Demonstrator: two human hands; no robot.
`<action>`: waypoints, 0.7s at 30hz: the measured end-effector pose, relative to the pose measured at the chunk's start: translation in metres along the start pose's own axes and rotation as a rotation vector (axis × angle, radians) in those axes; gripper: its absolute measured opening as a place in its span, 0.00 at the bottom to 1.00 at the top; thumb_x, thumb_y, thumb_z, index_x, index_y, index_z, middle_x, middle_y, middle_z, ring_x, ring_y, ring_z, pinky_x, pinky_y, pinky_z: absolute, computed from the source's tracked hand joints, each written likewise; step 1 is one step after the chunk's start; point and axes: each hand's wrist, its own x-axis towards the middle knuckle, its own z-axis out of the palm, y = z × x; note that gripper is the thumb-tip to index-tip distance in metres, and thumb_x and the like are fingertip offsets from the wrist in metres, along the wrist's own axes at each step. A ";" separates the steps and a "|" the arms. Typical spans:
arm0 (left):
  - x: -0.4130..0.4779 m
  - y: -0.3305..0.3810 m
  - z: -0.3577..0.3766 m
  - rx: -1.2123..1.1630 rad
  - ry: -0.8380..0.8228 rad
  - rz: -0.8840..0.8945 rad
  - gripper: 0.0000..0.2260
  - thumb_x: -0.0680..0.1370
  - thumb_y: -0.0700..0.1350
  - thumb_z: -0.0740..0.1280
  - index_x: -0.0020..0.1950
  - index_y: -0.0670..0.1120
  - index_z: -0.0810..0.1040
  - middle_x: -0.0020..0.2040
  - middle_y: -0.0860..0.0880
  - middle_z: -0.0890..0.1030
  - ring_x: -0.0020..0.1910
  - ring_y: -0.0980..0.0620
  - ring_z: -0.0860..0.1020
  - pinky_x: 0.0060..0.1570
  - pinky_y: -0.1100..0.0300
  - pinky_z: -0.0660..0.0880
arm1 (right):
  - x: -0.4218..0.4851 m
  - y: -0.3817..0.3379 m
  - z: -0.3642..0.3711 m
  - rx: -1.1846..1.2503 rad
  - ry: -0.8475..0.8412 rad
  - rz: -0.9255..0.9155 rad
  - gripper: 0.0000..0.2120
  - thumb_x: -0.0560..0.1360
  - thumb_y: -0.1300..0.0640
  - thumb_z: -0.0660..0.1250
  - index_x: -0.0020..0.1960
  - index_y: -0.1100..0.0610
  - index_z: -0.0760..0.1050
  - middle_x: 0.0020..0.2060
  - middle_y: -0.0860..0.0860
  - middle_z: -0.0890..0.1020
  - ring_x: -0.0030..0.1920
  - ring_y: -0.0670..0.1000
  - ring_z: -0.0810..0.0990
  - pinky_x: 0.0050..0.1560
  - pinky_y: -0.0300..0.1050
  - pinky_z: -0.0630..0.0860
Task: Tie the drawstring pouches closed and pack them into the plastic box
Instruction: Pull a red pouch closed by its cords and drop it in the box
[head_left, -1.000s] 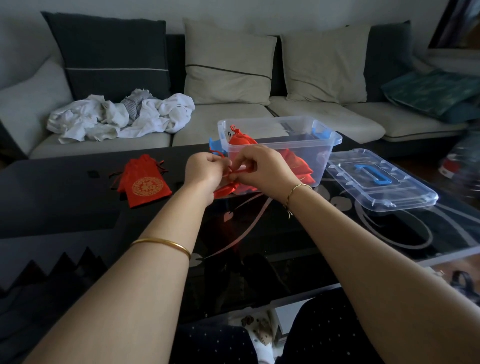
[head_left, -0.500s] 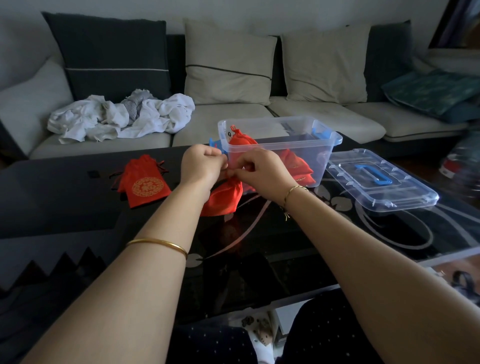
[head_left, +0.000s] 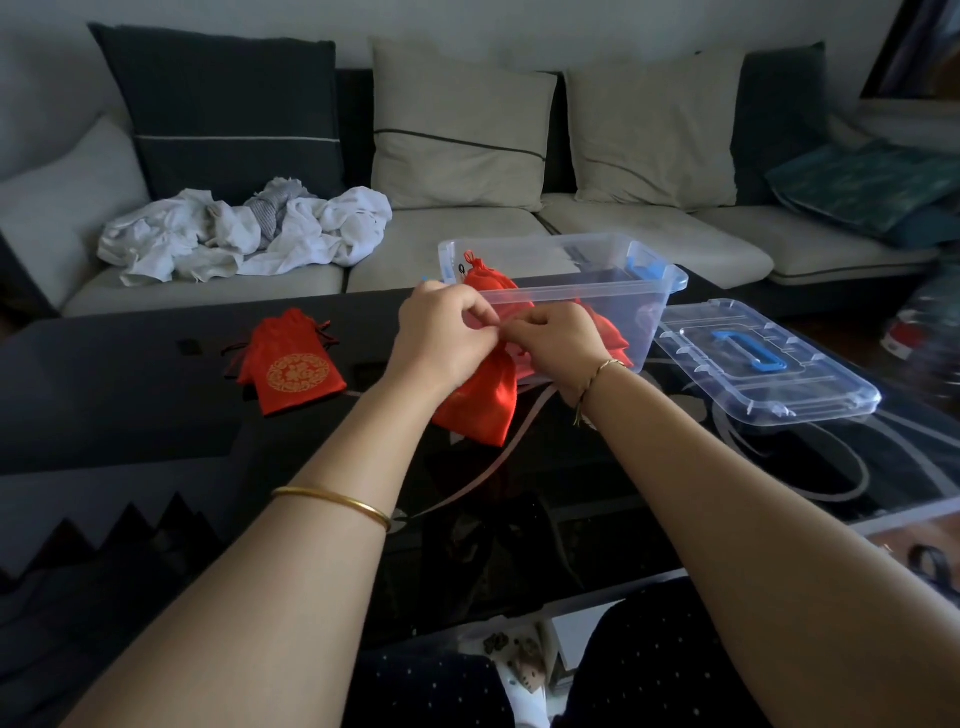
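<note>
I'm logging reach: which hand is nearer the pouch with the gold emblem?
Left. The left hand sits right of the gold-emblem pouch, apart from it; the right hand is farther right, by the plastic box. Both grip the second pouch.

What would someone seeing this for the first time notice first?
The left hand and right hand pinch the top of a red pouch over the dark table, right before the clear plastic box holding more red pouches. A gold-printed pouch lies to the left; the box lid lies to the right.

Head-worn camera looks forward and down, near the table (head_left: 104, 395).
</note>
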 end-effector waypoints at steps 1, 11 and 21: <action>0.001 -0.001 0.002 0.027 0.016 -0.003 0.02 0.71 0.45 0.72 0.43 0.50 0.82 0.50 0.49 0.71 0.54 0.48 0.74 0.53 0.59 0.71 | -0.001 0.000 0.000 0.050 -0.010 0.031 0.08 0.72 0.60 0.69 0.35 0.61 0.79 0.29 0.52 0.77 0.30 0.48 0.73 0.33 0.43 0.74; 0.003 -0.002 0.003 0.068 0.025 -0.041 0.04 0.72 0.45 0.72 0.45 0.50 0.83 0.55 0.46 0.73 0.56 0.44 0.74 0.56 0.51 0.74 | -0.002 0.002 -0.002 0.625 -0.267 0.330 0.10 0.76 0.65 0.63 0.37 0.60 0.73 0.30 0.52 0.69 0.29 0.45 0.63 0.33 0.37 0.63; 0.004 -0.010 0.004 0.111 0.037 -0.003 0.04 0.74 0.41 0.69 0.39 0.46 0.78 0.50 0.45 0.76 0.48 0.47 0.77 0.47 0.55 0.74 | 0.002 0.008 -0.002 0.327 -0.233 0.133 0.04 0.75 0.65 0.65 0.43 0.62 0.78 0.33 0.53 0.73 0.31 0.46 0.68 0.34 0.38 0.68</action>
